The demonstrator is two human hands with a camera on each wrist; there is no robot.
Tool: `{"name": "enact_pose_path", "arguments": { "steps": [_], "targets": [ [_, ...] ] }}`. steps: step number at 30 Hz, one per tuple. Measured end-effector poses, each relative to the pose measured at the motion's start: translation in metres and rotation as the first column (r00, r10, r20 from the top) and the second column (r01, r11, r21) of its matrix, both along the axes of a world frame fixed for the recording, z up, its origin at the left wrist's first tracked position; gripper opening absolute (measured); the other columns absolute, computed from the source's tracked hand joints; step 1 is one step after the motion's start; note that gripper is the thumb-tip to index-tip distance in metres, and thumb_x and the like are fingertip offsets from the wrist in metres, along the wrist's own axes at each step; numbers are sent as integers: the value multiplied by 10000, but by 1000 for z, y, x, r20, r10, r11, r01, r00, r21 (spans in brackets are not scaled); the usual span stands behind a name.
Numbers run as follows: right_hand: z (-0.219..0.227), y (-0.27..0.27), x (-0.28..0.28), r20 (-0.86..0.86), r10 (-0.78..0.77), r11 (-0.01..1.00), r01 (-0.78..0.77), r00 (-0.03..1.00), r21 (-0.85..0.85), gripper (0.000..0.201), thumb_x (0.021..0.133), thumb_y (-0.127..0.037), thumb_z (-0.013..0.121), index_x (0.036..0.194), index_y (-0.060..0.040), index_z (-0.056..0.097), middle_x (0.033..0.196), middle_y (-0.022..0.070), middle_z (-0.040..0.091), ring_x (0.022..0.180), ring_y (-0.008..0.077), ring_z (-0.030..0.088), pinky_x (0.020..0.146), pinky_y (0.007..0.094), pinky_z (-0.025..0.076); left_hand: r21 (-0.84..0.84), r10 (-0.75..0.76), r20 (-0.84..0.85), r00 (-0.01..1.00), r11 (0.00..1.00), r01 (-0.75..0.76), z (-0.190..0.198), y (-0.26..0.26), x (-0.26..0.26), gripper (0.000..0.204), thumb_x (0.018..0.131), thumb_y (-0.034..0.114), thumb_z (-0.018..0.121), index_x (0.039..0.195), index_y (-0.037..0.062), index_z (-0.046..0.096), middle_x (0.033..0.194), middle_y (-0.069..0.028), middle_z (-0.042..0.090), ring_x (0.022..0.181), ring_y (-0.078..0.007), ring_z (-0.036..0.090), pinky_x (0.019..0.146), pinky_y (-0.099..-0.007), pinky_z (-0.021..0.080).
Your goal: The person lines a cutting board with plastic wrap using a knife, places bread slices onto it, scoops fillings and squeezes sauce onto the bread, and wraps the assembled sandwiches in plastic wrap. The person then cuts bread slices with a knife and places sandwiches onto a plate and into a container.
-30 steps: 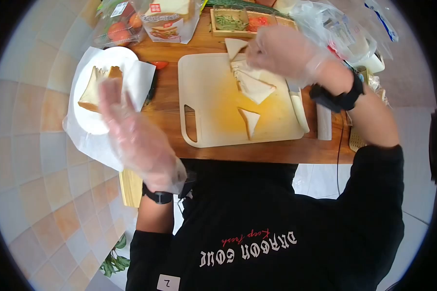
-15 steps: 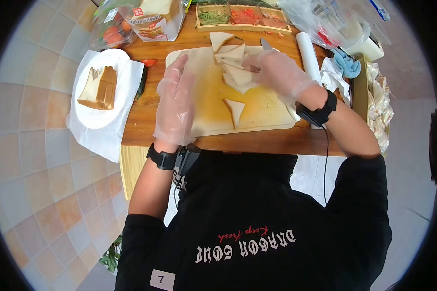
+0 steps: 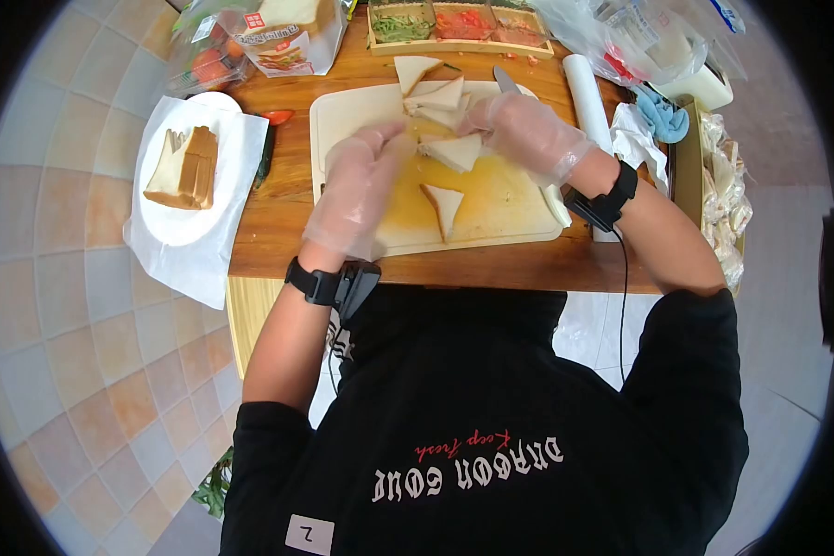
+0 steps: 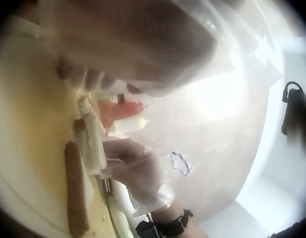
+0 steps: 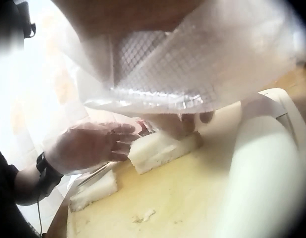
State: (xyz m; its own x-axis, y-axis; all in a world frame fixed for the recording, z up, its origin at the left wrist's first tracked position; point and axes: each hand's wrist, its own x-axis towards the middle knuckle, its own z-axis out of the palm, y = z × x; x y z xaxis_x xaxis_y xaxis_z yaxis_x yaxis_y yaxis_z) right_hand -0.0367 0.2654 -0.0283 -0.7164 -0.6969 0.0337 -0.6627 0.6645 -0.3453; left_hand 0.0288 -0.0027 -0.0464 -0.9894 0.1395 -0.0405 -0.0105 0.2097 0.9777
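Note:
Both hands wear clear plastic gloves over the cutting board (image 3: 343, 100). My left hand (image 3: 354, 190) is over the board's left half, its fingers extended towards a crustless white bread triangle (image 3: 452, 153). From the other side, my right hand (image 3: 536, 139) holds that triangle with bent fingers; in the right wrist view its fingertips are on the bread piece (image 5: 160, 151). More bread triangles (image 3: 435, 95) overlap at the board's far edge. A single triangle with a brown crust (image 3: 445, 208) lies nearer the body.
A knife (image 3: 505, 82) with a pale handle lies along the board's right side, beside a white roll (image 3: 586, 97). At left, a plate (image 3: 162, 222) bears a cut loaf (image 3: 187, 171). Behind stand a sectioned tray (image 3: 454, 46) and bagged bread (image 3: 292, 42).
My left hand has come from over the plate to the board, then moved in towards the bread. My right hand has lowered from the far triangles to a nearer one.

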Motion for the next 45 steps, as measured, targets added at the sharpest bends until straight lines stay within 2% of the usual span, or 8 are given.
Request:
{"name": "enact_pose_path", "arguments": {
  "steps": [5,8,14,20,24,30,35,45],
  "targets": [
    [9,-5,9,53,-41,999,40,998,25,356,832,-6,697,1181,-58,750,1108,168,728,1054,367,683,947,430,543,-331,-272,-103,957,916,225,2,11,-21,374,915,92,653,1276,1,692,1145,-232,729,1012,-391,697,904,-420,545],
    [20,-14,16,86,-44,993,34,995,114,406,805,-51,755,1210,-64,740,1116,179,719,1070,366,679,947,433,542,-581,-415,-320,852,796,169,-2,17,-31,421,879,46,681,1299,34,703,1035,-188,732,956,-308,695,887,-343,540],
    [5,-10,6,89,-83,982,66,993,179,443,765,-123,829,1200,-83,751,1065,148,732,1029,371,694,932,439,546,-572,-486,-13,874,720,392,2,21,-61,434,792,153,823,1220,109,765,1019,-198,740,929,-375,701,842,-443,559],
    [12,-9,14,92,-164,969,143,982,200,398,745,-166,861,1126,-83,779,1050,114,738,1004,348,705,895,434,569,-661,-668,-200,717,632,404,-2,12,-71,464,771,135,824,1228,98,758,1028,-182,744,944,-359,705,848,-420,562],
    [17,-9,18,91,-138,979,121,986,164,408,746,-183,873,1132,-89,778,1046,108,736,990,344,709,874,436,582,-530,-608,-138,782,712,460,0,6,-70,454,766,98,810,1216,87,756,1037,-171,746,952,-361,701,857,-417,560],
    [23,-6,20,105,-128,981,110,986,162,387,768,-177,856,1139,-94,778,1042,121,733,998,360,701,888,446,573,-665,-601,-197,775,663,345,16,3,-66,410,779,37,771,1189,49,754,1036,-176,742,950,-332,710,855,-389,566],
    [25,15,-17,-8,-21,1000,21,1000,0,377,800,-123,783,1176,-102,770,1030,144,728,1015,382,689,941,450,551,-473,-276,-9,961,848,239,35,-24,-81,305,894,55,718,1193,-2,743,1003,-123,771,905,-185,715,847,-318,558],
    [27,-32,-47,53,-91,976,79,994,201,298,834,-101,688,1120,-82,771,1117,120,726,1008,360,686,918,442,558,-540,-194,-75,978,833,124,12,-21,-93,324,927,108,626,1210,11,748,932,-231,756,878,-347,743,803,-388,565]
  ]
}}
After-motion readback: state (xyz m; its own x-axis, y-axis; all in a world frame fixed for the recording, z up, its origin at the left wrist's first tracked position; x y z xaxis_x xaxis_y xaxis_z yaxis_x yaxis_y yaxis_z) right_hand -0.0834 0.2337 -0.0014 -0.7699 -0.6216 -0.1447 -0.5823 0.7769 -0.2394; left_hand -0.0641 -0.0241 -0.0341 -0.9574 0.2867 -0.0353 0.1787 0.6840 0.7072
